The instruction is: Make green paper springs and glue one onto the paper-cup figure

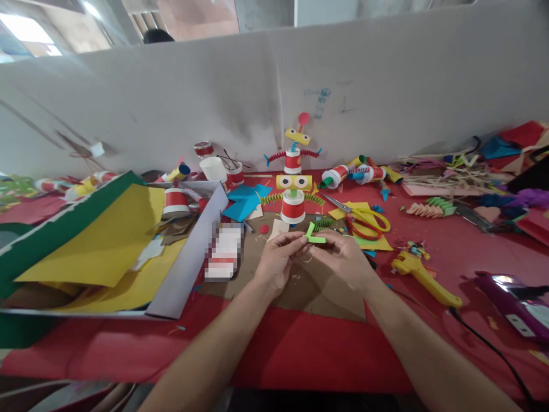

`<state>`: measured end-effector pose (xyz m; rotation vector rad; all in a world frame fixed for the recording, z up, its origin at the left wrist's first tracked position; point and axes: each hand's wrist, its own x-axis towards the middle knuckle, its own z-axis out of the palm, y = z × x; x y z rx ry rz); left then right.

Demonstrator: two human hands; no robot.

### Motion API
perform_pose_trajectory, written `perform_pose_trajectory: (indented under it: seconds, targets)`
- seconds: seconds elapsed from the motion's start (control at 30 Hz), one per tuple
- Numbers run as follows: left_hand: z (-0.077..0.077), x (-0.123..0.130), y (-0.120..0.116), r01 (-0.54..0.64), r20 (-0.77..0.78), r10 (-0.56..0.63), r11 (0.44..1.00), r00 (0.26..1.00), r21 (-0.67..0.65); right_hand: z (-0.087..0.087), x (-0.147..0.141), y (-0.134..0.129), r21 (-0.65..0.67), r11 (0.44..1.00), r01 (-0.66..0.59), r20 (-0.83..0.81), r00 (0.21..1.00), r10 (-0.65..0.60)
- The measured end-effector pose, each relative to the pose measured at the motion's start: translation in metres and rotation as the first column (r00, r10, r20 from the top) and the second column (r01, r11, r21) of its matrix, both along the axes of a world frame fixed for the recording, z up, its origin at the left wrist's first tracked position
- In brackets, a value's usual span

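Green paper strip (316, 240): folded, between my hands above the cardboard (330, 300)
Left hand (278, 257): thumb and forefinger pinch one end, presumably steadying the fold
Right hand (345, 257): fingertips pinch the other end, likely to control its angle
Cup figure (293, 212): eleven o'clock from the strip, upright on its rim, probably for stability
Scissors (364, 220): two o'clock, handles towards my right, perhaps for reach
Glue gun (424, 280): four o'clock
Blue handwriting (321, 103): twelve o'clock, illegible
Packet (225, 252): nine o'clock, print blurred
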<state>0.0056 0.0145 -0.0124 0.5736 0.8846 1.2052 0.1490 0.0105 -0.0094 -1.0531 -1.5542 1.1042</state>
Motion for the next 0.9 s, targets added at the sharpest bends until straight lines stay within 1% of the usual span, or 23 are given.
perform_pose_trajectory:
  seconds: [0.13,0.2,0.37,0.43,0.5,0.6,0.7,0.8,0.9]
  targets:
    - [-0.0023,0.0040,-0.0021,-0.083,0.001,0.083,0.995,0.997,0.051,-0.0039,-0.0028,-0.0012,-0.121,0.989,0.090,-0.142,0.984,-0.107]
    - [-0.0045,0.0046,-0.0028,-0.087,-0.027,0.090,0.993,0.996,0.081,-0.0060,-0.0022,-0.0008,-0.139,0.984,0.116,-0.170,0.976,-0.139]
    - [-0.0060,0.0041,-0.0048,0.034,-0.210,0.002,0.985,0.978,0.168,-0.0042,0.0025,0.0013,-0.082,0.981,0.174,-0.068,0.981,-0.180]
    - [-0.0048,0.0038,-0.0055,0.081,-0.246,-0.037,0.981,0.969,0.175,-0.0020,0.0033,0.0018,-0.062,0.981,0.184,-0.032,0.982,-0.187]
    - [-0.0037,0.0034,-0.0058,0.115,-0.263,-0.068,0.979,0.962,0.167,-0.0008,0.0031,0.0021,-0.059,0.984,0.169,-0.028,0.985,-0.171]
    - [-0.0031,0.0031,-0.0059,0.132,-0.268,-0.087,0.979,0.959,0.155,-0.0013,0.0012,0.0023,-0.105,0.984,0.147,-0.052,0.987,-0.153]
    - [-0.0036,0.0030,-0.0057,0.134,-0.245,-0.089,0.976,0.966,0.172,-0.0017,-0.0012,0.0021,-0.199,0.971,0.135,-0.158,0.973,-0.168]
    - [-0.0042,0.0024,-0.0052,0.094,-0.193,-0.062,0.982,0.979,0.164,-0.0005,-0.0033,0.0012,-0.246,0.960,0.132,-0.248,0.949,-0.194]
    - [-0.0050,0.0006,-0.0041,0.037,-0.136,-0.022,0.993,0.990,0.109,-0.0007,-0.0047,0.0002,-0.247,0.961,0.124,-0.220,0.959,-0.180]
